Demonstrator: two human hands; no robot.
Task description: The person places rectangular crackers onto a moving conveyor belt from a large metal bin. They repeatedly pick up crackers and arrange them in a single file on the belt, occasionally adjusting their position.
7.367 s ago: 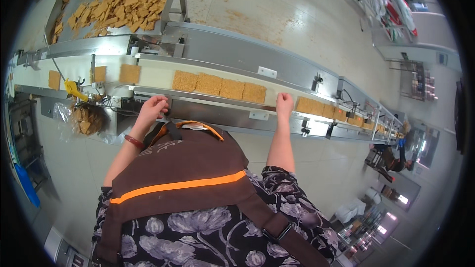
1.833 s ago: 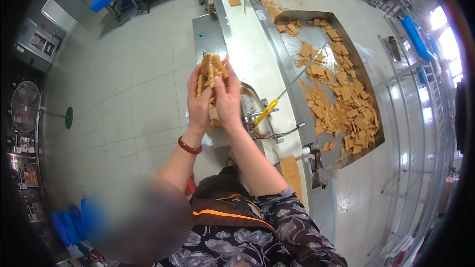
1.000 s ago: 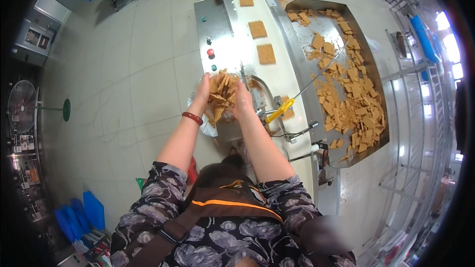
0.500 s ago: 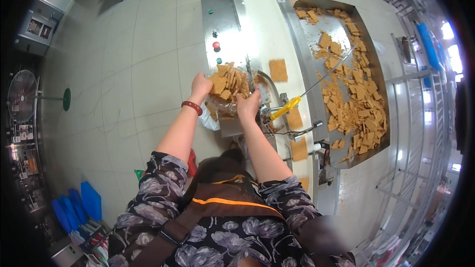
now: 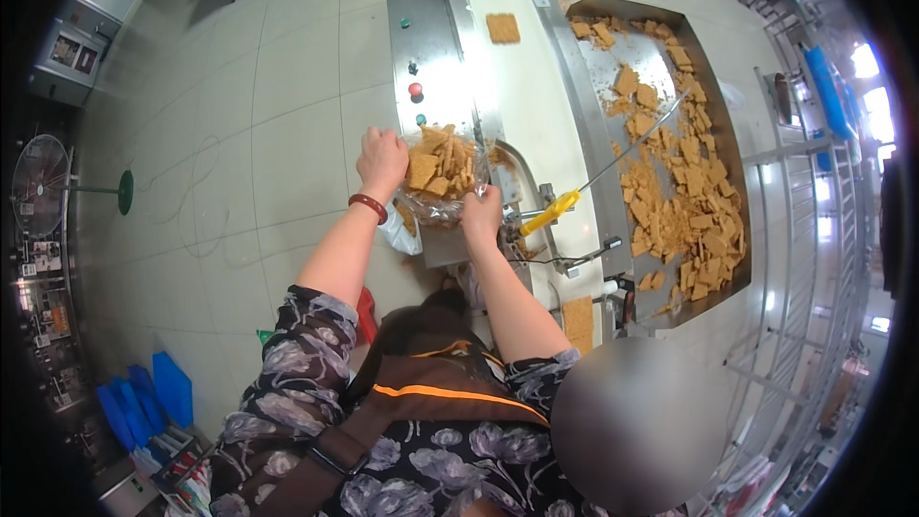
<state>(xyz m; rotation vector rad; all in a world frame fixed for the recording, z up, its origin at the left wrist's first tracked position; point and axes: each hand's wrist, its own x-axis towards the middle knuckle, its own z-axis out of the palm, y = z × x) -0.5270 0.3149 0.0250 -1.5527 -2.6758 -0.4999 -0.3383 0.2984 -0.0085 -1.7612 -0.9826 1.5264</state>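
A clear plastic bag (image 5: 450,208) filled with broken brown cracker pieces (image 5: 438,161) is held out in front of me, its mouth facing up. My left hand (image 5: 383,159) is closed on the bag's left edge, knuckles up. On the near right side, my right hand (image 5: 481,213) pinches the plastic rim. Just right of the bag runs a white conveyor belt (image 5: 526,86) carrying flat square crackers (image 5: 503,29). Under the bag, a metal ledge (image 5: 450,247) partly shows, with a whitish plastic bag (image 5: 402,236) beside it.
A long metal tray (image 5: 742,273) right of the belt holds many broken crackers. A thin rod with a yellow handle (image 5: 550,214) lies from the belt's side across the tray. Beyond the bag is a metal panel (image 5: 412,48) with a red button (image 5: 415,89). A blurred round shape (image 5: 641,431) fills the lower right.
The crackers on the belt are in different places. My right hand has dropped slightly nearer and my left has shifted a little outward, and the bag's rim looks more spread. The blurred shape has grown.
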